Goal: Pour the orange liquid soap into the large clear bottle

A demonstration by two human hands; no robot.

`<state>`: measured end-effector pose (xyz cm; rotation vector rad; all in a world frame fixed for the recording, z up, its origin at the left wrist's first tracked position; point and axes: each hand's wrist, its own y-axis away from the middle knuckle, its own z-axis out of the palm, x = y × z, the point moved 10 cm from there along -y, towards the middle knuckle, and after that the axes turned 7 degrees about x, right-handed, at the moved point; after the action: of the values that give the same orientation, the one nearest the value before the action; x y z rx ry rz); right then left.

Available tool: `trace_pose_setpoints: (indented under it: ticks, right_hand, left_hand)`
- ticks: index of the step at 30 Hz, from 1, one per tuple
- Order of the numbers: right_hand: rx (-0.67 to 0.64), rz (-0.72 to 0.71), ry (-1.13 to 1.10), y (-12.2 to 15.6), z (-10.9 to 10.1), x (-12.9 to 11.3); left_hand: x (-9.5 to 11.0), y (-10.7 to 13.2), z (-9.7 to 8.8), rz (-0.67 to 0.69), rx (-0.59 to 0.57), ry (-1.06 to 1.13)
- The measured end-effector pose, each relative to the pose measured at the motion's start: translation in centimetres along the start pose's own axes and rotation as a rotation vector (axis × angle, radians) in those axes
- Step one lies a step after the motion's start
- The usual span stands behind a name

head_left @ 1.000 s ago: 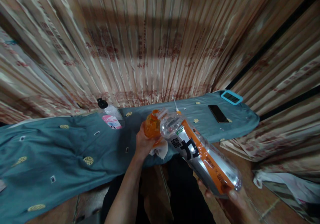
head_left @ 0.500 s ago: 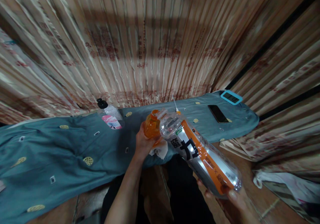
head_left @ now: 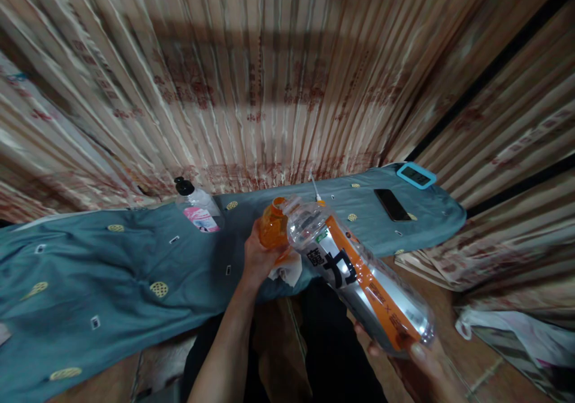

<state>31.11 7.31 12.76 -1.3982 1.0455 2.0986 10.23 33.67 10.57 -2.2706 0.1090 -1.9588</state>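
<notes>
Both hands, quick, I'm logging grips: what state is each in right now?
Left hand: closed around the orange bottle.
Right hand: holding the large labelled bottle near its base.

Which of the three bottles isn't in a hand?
The black-topped bottle, resting on the teal cloth. The left hand holds the orange bottle; the right hand holds the big clear bottle.

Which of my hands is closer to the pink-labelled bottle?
Left. The left hand is right of the pink-labelled bottle; the right hand is farther right and lower in view.
</notes>
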Motion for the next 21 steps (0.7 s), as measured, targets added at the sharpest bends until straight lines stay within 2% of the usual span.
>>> trace_pose_setpoints:
  ticks: [21]
  right_hand:
    - [-0.027,-0.005,-0.031,-0.37,-0.31,0.37]
  left_hand:
    - [0.35,0.04,-0.03,-0.048,-0.001,0.043]
